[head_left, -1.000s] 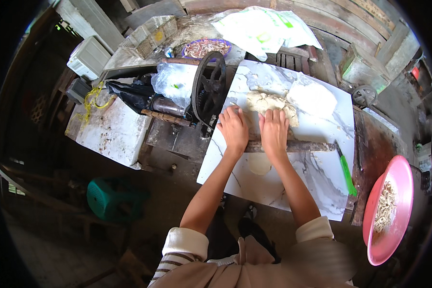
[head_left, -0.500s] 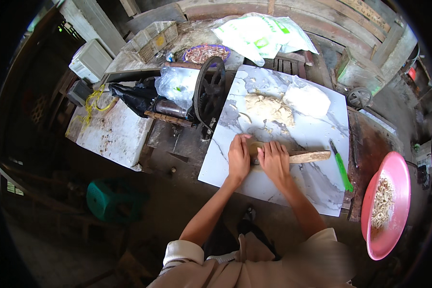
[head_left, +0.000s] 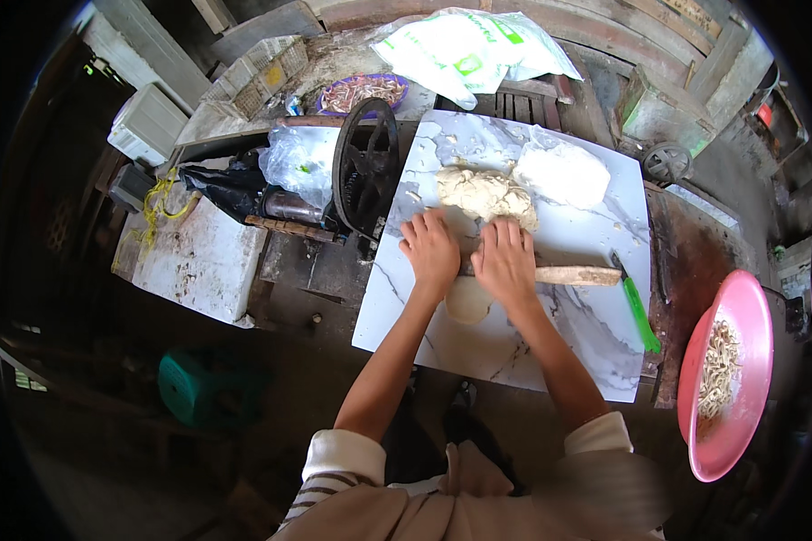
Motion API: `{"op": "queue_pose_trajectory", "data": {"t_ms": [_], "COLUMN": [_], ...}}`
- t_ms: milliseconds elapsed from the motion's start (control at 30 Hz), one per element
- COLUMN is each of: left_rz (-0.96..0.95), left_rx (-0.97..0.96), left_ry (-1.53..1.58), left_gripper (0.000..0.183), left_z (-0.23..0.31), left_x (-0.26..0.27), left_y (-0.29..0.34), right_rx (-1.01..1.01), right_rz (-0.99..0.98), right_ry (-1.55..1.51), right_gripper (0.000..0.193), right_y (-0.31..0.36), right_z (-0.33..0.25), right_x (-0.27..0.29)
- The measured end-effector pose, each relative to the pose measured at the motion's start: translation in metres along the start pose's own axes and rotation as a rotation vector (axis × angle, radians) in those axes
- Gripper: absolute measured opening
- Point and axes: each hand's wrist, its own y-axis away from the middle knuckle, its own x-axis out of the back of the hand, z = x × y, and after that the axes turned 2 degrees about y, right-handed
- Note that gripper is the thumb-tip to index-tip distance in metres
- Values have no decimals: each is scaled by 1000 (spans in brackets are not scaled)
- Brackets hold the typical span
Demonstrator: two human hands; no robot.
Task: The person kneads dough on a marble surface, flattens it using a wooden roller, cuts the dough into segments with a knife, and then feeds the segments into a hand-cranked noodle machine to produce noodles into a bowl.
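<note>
My left hand [head_left: 431, 252] and my right hand [head_left: 503, 261] press down on a wooden rolling pin [head_left: 579, 275], fingers bent over it. The pin's bare end sticks out to the right; its left part is mostly covered by my hands. From beneath it, a flat round of dough [head_left: 468, 305] shows on the near side. All this lies on a marble-patterned board [head_left: 392, 311]. Just beyond my fingers sits a lumpy mass of dough [head_left: 487, 196], beside a white plastic-wrapped bundle [head_left: 562, 175]. A green-handled knife [head_left: 639, 313] lies at the board's right edge.
A machine's dark flywheel [head_left: 365, 158] stands close to the board's left edge. At the right is a pink basin [head_left: 735, 397] with pale strips inside. Farther back are a purple-rimmed plate [head_left: 363, 94] and a white-green sack [head_left: 478, 54]. A green stool [head_left: 189, 388] stands lower left.
Both hands have pushed forward with the rolling pin, toward the dough mass. More of the flat dough round now shows on the near side. The view has shifted slightly.
</note>
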Motion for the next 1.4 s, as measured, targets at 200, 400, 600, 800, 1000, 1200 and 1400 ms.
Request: {"op": "queue_pose_trajectory", "data": {"t_ms": [200, 400, 600, 800, 1000, 1200, 1400], "left_rz": [-24, 53, -137, -75, 5, -85, -290], "left_rx": [-192, -227, -334, -397, -368, -440, -255], "left_ry": [-105, -53, 50, -5, 17, -1, -84], "left_gripper": [40, 53, 61, 64, 54, 46, 54], "left_z": [-22, -2, -26, -16, -19, -30, -2], "left_x": [7, 5, 34, 32, 17, 42, 27], "left_y": [37, -1, 77, 59, 41, 88, 53], "right_rx": [150, 123, 108, 174, 141, 148, 85], "right_rz": [23, 78, -16, 72, 82, 157, 98], "right_ry": [109, 96, -21, -45, -49, -150, -236], "right_gripper": [47, 49, 51, 50, 45, 35, 15], "right_y": [37, 7, 76, 64, 47, 88, 37], "right_z": [-9, -3, -26, -9, -11, -25, 1], "right_x": [5, 6, 28, 16, 9, 31, 17]}}
